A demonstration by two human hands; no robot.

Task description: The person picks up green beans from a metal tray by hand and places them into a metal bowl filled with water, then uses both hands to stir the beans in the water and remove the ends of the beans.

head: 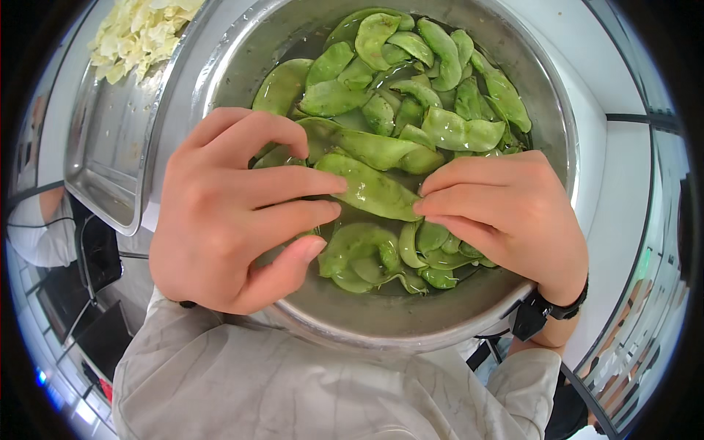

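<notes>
A large round stainless steel basin [385, 324] in front of me holds water and many flat green bean pods [330, 99]. One broad flat bean pod [368, 190] lies between my two hands, above or at the water. My right hand [500, 209] pinches its right tip between thumb and fingers. My left hand [236, 214] is over the basin's left side with its fingers apart; one fingertip rests on the pod's left part, while the thumb stands away from it. More pods, some curled, lie in the water below and behind the hands.
Left of the basin stands a rectangular metal tray [113, 148] with torn pale cabbage leaves [143, 36] at its far end. Both vessels are on a white surface [616, 165]. A person's white sleeve [41, 231] and dark chairs [99, 247] show at the far left.
</notes>
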